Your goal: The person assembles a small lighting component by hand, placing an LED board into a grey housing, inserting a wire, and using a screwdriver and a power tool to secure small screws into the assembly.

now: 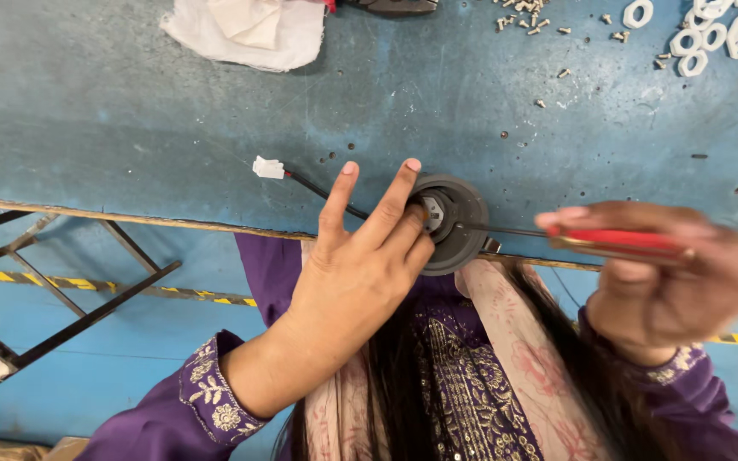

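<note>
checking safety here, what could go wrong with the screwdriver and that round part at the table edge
1. The round grey part sits right at the table edge; a push could tip it off.
2. The left hand has fingertips beside the screwdriver tip, so a slip may jab them.
3. The black cable with its white plug runs under the left hand and might snag.

No packages, labels, signs or screens visible anywhere on blue worktable point(130, 102) or on floor below.
</note>
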